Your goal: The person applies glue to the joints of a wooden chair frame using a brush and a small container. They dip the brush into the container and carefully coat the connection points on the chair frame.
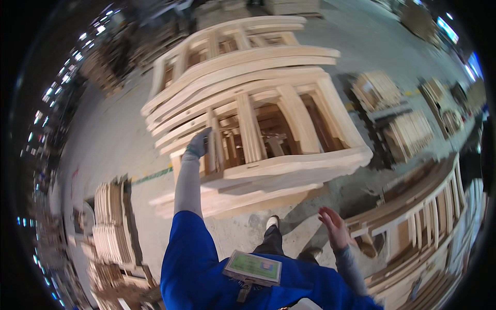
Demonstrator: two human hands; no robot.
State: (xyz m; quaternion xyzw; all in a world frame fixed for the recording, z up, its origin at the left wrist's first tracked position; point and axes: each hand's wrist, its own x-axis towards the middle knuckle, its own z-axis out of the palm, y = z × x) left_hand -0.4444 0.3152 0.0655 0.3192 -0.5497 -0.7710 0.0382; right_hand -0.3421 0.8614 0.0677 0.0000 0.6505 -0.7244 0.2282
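Observation:
My left hand [199,143], in a grey glove, reaches forward to the left end of a pale wooden frame [305,161]. Its fingers close on the upright slat [215,142] there. That frame lies on top of a stack of similar frames with curved rails and several cross slats. My right hand [335,227] is held low at my right side, apart from the stack. Its fingers are stretched out, and nothing is in it.
To my right stands another stack of slatted wooden frames [413,227]. Piles of wooden parts [376,90] sit on the concrete floor [111,137] at the far right. More stacked pieces [109,225] are at the left. A badge [253,267] hangs at my chest.

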